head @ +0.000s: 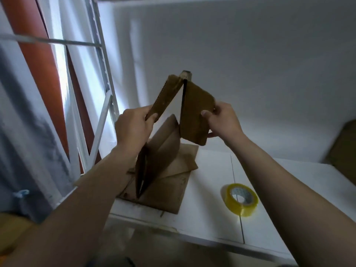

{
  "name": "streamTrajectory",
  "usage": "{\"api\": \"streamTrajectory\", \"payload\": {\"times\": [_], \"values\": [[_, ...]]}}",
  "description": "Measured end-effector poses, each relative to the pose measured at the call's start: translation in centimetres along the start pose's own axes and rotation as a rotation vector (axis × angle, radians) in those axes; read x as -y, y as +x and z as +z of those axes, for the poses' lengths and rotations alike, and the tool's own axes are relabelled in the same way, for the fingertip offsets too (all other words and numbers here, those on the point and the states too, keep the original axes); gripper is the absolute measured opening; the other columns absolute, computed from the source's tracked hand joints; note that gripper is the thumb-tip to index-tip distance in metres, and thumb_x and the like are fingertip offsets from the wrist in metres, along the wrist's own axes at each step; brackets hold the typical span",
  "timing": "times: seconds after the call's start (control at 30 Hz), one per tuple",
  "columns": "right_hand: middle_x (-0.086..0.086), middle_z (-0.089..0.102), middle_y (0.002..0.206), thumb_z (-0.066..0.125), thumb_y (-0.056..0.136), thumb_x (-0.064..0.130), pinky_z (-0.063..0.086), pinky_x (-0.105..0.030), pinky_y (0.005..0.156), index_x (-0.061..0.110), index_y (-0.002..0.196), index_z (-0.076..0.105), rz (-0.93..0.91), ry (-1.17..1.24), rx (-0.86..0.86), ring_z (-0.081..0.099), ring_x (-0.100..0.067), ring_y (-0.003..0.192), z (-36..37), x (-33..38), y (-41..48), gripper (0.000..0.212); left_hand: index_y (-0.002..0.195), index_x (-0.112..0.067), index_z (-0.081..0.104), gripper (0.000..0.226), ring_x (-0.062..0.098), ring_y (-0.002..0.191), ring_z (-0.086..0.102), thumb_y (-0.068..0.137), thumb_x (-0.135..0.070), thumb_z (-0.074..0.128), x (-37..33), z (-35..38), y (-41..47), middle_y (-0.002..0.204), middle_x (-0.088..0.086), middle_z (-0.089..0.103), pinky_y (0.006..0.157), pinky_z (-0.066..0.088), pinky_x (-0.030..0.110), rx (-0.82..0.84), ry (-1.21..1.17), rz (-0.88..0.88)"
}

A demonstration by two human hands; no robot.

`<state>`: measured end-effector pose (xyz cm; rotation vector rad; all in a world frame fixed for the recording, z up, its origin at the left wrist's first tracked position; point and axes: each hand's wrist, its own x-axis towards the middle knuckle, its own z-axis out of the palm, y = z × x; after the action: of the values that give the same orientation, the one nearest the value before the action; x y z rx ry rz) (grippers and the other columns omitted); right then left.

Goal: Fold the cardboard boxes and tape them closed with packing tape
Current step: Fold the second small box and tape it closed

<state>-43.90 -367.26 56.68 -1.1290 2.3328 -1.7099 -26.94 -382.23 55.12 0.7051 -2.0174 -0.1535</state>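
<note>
From the lower frame, the left hand point(133, 126) and right hand point(223, 120) are raised. At centre a half-opened cardboard box point(196, 116) is gripped by the fingers of both, above the white surface point(289, 189). A tape roll point(229, 201) is set at lower right.

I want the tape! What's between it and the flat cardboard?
Only bare table lies between the tape and the flat cardboard, seen in the head view.

Tape roll point(234, 206) print seemingly unreadable
</note>
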Motion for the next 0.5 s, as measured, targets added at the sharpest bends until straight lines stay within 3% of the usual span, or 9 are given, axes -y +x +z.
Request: {"api": "streamTrajectory", "payload": {"times": [0.13, 0.27, 0.37, 0.5], "values": [[0.004, 0.071, 0.113, 0.058, 0.101, 0.03, 0.059, -0.043, 0.082, 0.029, 0.124, 0.065, -0.211, -0.26, -0.088, 0.067, -0.023, 0.101, -2.3, 3.2, -0.6, 0.025, 0.12, -0.023, 0.075, 0.026, 0.029, 0.084, 0.07, 0.099, -0.033, 0.065, -0.5, -3.7, 0.2, 0.092, 0.006, 0.076, 0.053, 0.028, 0.018, -0.03, 0.033, -0.002], [0.005, 0.071, 0.101, 0.056, 0.099, 0.029, 0.053, -0.037, 0.073, 0.034, 0.115, 0.067, -0.275, -0.454, -0.111, 0.065, -0.024, 0.092, -3.6, 3.8, -1.7, 0.02, 0.121, -0.019, 0.075, 0.028, 0.029, 0.081, 0.071, 0.098, -0.032, 0.067, 0.0, -5.1, -1.3, 0.093, 0.005, 0.077, 0.057, 0.037, 0.019, -0.014, 0.021, -0.004], [0.007, 0.067, 0.097, 0.056, 0.1, 0.029, 0.042, -0.033, 0.069, 0.036, 0.114, 0.067, -0.295, -0.532, -0.107, 0.06, -0.024, 0.087, -3.9, 3.4, -2.7, 0.019, 0.118, -0.021, 0.076, 0.026, 0.028, 0.081, 0.072, 0.097, -0.033, 0.068, 1.1, -5.4, -2.7, 0.092, 0.003, 0.077, 0.067, 0.051, 0.029, 0.024, 0.021, -0.021], [0.009, 0.064, 0.089, 0.056, 0.1, 0.031, 0.044, -0.033, 0.067, 0.035, 0.103, 0.066, -0.283, -0.576, -0.058, 0.06, -0.023, 0.084, -3.2, 2.0, -3.9, 0.011, 0.117, -0.022, 0.076, 0.026, 0.025, 0.086, 0.072, 0.096, -0.035, 0.069, 2.4, -5.5, -4.5, 0.096, 0.002, 0.077, 0.07, 0.048, 0.028, 0.126, 0.047, -0.079]]}}
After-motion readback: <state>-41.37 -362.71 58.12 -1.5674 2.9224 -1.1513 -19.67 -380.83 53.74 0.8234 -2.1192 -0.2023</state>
